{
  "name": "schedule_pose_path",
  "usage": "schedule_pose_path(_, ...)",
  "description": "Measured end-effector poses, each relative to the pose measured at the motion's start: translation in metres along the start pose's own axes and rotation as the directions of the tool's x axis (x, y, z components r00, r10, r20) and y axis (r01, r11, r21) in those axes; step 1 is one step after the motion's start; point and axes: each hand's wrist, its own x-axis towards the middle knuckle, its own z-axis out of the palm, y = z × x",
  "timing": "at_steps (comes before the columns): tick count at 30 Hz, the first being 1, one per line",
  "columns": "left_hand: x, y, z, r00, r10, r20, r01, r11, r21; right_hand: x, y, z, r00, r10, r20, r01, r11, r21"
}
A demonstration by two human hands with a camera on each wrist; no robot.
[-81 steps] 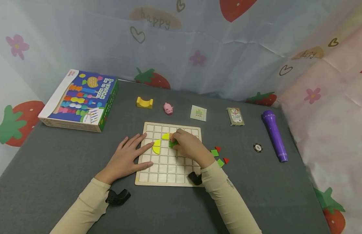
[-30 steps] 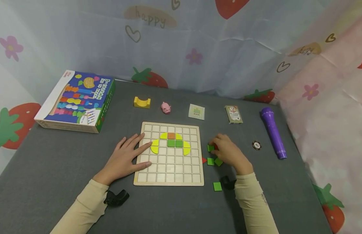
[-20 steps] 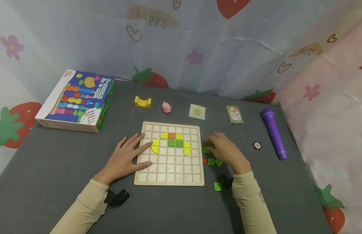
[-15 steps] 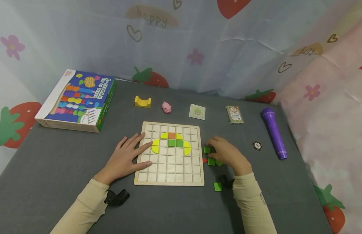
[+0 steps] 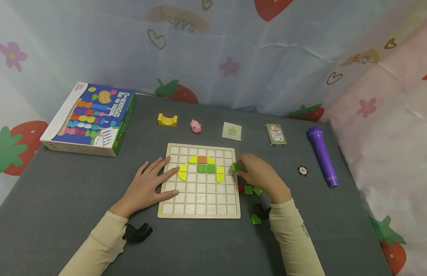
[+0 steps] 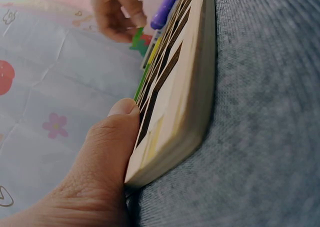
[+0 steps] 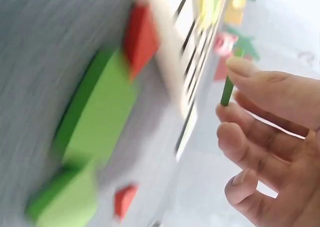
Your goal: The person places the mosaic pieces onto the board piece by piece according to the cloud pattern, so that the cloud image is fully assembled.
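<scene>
A person in cream sleeves sits at a grey felt table (image 5: pixel 79 184), working on a wooden grid board (image 5: pixel 199 207). The left hand (image 5: pixel 148 188) lies flat with its fingers straight and spread, the fingertips resting on the board's left edge and the palm on the felt, holding nothing; it looks placed there to keep the board from sliding. The left wrist view shows the thumb (image 6: pixel 107 147) pressed against the board's side.

The right hand (image 5: pixel 259 176) pinches a small green square tile (image 5: pixel 236 166) between thumb and fingertips, the other fingers loosely curled. The tile is in the air, tilted, just over the board's right edge (the right wrist view shows it edge-on as a thin green strip (image 7: pixel 227 92)). A fingertip pinch suits so thin a piece.

On the board a pattern is partly laid: yellow curved pieces (image 5: pixel 183 172) at either side, an orange square (image 5: pixel 202 159) on top and two green squares (image 5: pixel 206 168) beneath it.

Spare green and red tiles (image 5: pixel 248 189) lie on the felt just beside the board's right edge, within easy reach of the right hand.

Further back sit a colourful toy box (image 5: pixel 92 115), a yellow arch block (image 5: pixel 167 120), a pink pig (image 5: pixel 195 126), a card deck (image 5: pixel 275 134) and a purple torch-shaped toy (image 5: pixel 321 155).
</scene>
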Motion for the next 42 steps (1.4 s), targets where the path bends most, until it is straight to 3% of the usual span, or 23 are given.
schedule_pose_path(10, -0.001, -0.001, 0.000, 1.000, 0.006, -0.017, -0.006, 1.000, -0.001, 0.031, -0.048, 0.010, 0.989, -0.148, 0.026, 0.147, 0.989, 0.032)
schedule_pose_path(15, 0.001, 0.000, 0.001, 1.000, 0.015, -0.015, -0.015, 1.000, 0.004, 0.043, -0.064, 0.019, 0.979, -0.200, 0.042, 0.200, 0.980, 0.002)
schedule_pose_path(24, 0.001, -0.002, 0.001, 1.000, 0.017, -0.020, -0.017, 1.000, 0.006, 0.061, -0.084, 0.024, 0.979, -0.189, 0.080, 0.195, 0.978, -0.073)
schedule_pose_path(42, 0.000, 0.000, -0.002, 1.000, 0.016, -0.022, -0.016, 1.000, -0.001, 0.073, -0.092, 0.027, 0.978, -0.185, 0.098, 0.198, 0.971, -0.137)
